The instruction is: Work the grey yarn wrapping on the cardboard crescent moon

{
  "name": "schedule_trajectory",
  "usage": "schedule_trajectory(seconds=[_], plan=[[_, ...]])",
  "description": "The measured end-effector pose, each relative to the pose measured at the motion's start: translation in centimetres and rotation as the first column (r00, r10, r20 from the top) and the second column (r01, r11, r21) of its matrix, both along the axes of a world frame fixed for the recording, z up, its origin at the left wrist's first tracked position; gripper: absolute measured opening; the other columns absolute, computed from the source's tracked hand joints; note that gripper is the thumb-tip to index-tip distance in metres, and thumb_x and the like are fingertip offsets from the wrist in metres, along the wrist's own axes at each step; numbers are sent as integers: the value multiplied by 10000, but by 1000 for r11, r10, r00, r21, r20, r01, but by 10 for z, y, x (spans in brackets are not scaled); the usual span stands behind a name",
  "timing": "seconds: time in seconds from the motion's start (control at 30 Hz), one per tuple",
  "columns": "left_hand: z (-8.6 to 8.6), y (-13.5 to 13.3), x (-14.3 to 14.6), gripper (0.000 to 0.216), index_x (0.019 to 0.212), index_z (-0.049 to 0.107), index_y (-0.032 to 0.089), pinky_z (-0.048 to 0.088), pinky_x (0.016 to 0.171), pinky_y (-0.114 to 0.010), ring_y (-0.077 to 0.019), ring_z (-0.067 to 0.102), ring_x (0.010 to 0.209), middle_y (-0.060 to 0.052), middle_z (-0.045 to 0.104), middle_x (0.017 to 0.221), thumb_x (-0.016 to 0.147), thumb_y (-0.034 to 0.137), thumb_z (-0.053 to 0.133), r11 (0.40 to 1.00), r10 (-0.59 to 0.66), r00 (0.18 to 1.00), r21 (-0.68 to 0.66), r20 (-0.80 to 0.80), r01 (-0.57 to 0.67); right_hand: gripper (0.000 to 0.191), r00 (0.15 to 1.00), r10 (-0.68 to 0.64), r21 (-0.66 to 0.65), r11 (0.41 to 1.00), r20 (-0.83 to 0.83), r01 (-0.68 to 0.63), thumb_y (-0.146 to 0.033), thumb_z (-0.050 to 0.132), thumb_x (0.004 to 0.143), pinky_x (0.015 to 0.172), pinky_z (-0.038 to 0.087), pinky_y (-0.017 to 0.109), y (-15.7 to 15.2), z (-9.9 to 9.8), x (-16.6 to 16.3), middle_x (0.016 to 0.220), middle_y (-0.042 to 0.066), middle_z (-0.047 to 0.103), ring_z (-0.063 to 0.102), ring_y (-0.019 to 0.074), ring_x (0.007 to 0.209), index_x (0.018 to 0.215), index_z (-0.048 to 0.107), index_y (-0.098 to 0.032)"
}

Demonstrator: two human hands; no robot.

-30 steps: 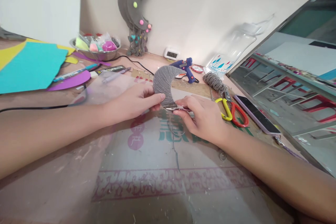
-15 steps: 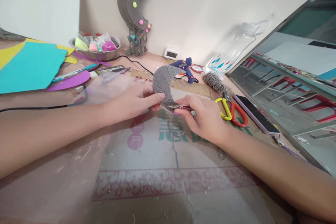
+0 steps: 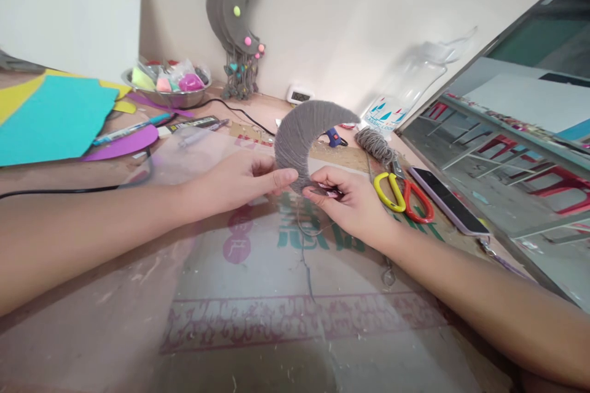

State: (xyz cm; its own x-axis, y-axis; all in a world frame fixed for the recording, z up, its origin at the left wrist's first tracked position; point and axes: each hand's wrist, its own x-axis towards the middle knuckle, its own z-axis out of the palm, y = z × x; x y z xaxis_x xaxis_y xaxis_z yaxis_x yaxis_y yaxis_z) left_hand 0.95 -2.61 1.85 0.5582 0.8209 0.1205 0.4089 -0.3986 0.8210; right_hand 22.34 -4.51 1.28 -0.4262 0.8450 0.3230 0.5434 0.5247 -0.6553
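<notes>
A crescent moon [image 3: 299,138] wound closely with grey yarn stands up in the middle, its upper tip pointing right. My left hand [image 3: 235,181] pinches its lower left side, thumb in front and fingers behind. At the moon's lower end, my right hand [image 3: 354,199] is closed around a small shiny pinkish-dark tool [image 3: 330,191]; most of it is hidden by the fingers, so its kind is unclear. A loose strand of grey yarn [image 3: 304,261] trails beneath the hands onto the printed plastic sheet [image 3: 258,282].
Behind the moon is a partly hidden blue glue gun [image 3: 334,137]. On the right lie a yarn bundle [image 3: 375,144], scissors [image 3: 417,202] and a phone [image 3: 447,199]. Coloured sheets [image 3: 55,116], pens and a metal bowl [image 3: 170,98] are left. A decorated moon hanging [image 3: 237,12] is at the wall.
The crescent has turned clockwise and shifted slightly up and right, its upper tip now farther right and covering more of the glue gun. Both hands keep their grip.
</notes>
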Motion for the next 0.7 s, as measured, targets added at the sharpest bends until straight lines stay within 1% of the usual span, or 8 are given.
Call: schedule_trajectory(seconds=[0.13, 0.2, 0.3, 0.4, 0.47, 0.53, 0.6, 0.7], plan=[[-3, -1, 0, 328, 757, 610, 184, 386, 475, -205, -123, 552, 564, 0, 608, 656, 851, 472, 484, 999, -14, 998, -37, -61, 12, 110, 1000, 0, 35, 999, -2, 0, -243, 597, 811, 463, 287, 177, -1, 0, 1, 595, -55, 444, 350, 59, 508, 747, 551, -166], [-2, -2, 1, 312, 761, 594, 185, 373, 464, -198, -106, 522, 525, 8, 590, 642, 871, 441, 454, 999, -23, 998, -38, -61, 20, 109, 1000, -14, 39, 999, -19, 15, -236, 586, 817, 459, 277, 180, 0, 1, 1, 587, -55, 436, 340, 59, 503, 743, 547, -168], [0, -2, 2, 294, 753, 579, 176, 376, 487, -192, -94, 508, 542, 14, 576, 661, 882, 404, 446, 1000, -11, 999, -4, -34, 11, 143, 998, -24, 53, 998, -62, 27, -259, 559, 841, 447, 255, 186, 2, 2, 2, 572, -60, 404, 316, 60, 487, 730, 530, -174], [1, -1, 1, 278, 753, 571, 169, 348, 463, -190, -77, 461, 503, 31, 519, 632, 880, 393, 466, 997, 71, 997, 11, 11, -71, 167, 994, -19, 70, 997, -108, 26, -281, 554, 853, 442, 245, 188, 4, 2, 2, 563, -66, 371, 297, 59, 477, 725, 522, -178], [1, -1, 0, 269, 818, 570, 185, 316, 415, -198, -71, 416, 433, 53, 469, 588, 869, 436, 485, 985, 160, 986, -79, 54, -155, 168, 992, -9, 63, 998, -125, 17, -289, 558, 852, 445, 256, 186, 5, 2, 2, 569, -64, 390, 306, 59, 478, 732, 525, -176], [2, 0, -1, 300, 840, 563, 197, 311, 399, -207, -72, 399, 404, 60, 463, 575, 854, 489, 496, 969, 211, 974, -149, 86, -197, 168, 993, -4, 44, 999, -121, 9, -295, 558, 851, 451, 272, 186, 5, 1, 3, 578, -60, 414, 323, 60, 481, 735, 527, -177], [2, 1, -2, 345, 784, 575, 188, 346, 443, -209, -78, 436, 455, 41, 513, 611, 868, 504, 464, 979, 190, 977, -98, 97, -181, 176, 994, -9, 26, 1000, -105, 11, -301, 555, 852, 456, 282, 188, 5, 1, 3, 581, -57, 423, 334, 62, 483, 729, 522, -179], [3, 1, 0, 391, 734, 615, 169, 391, 550, -210, -105, 517, 609, 7, 597, 694, 892, 471, 425, 996, 72, 995, 51, 63, -76, 180, 997, -18, 8, 1000, -80, 19, -310, 559, 849, 459, 282, 194, 3, 1, 2, 580, -57, 423, 333, 65, 486, 733, 528, -177]])
